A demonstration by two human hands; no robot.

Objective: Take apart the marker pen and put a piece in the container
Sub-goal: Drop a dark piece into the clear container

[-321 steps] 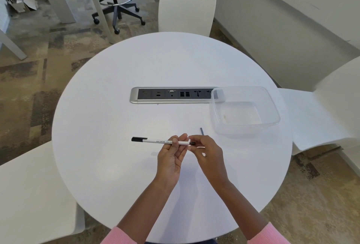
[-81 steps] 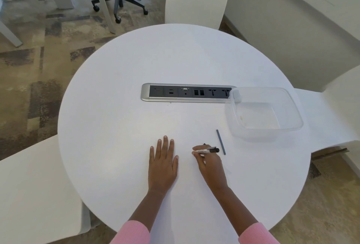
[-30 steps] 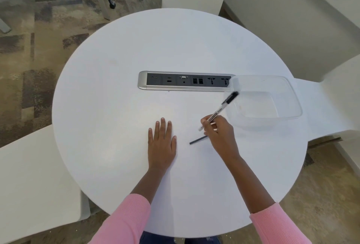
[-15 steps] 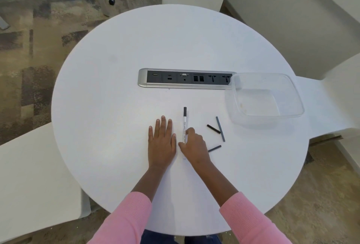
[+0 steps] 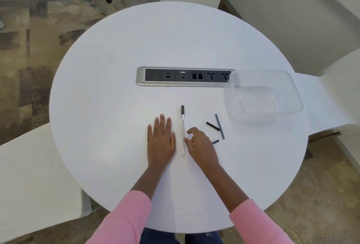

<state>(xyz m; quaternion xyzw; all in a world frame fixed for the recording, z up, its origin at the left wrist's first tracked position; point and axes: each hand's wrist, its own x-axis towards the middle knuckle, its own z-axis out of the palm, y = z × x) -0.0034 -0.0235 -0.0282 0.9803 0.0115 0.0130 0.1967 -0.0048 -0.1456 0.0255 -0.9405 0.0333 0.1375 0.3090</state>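
Two hands rest open on the desk (image 5: pixel 116 107): left hand (image 5: pixel 161 142) flat, right hand (image 5: pixel 201 146) loose beside the pen barrel (image 5: pixel 183 132); three dark pieces (image 5: pixel 213 126) at three o'clock.

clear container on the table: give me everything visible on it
The clear container is a shallow, rectangular tub with rounded corners and a flared rim, apparently thin transparent plastic, lidless and upright. It sits at the right side of the white round table, its far-left corner overlapping the end of the silver power strip. No pen pieces are inside; only a faint smudge shows on its floor. The dark pen pieces lie on the table just short of its near-left corner, not touching. Neither hand touches it.
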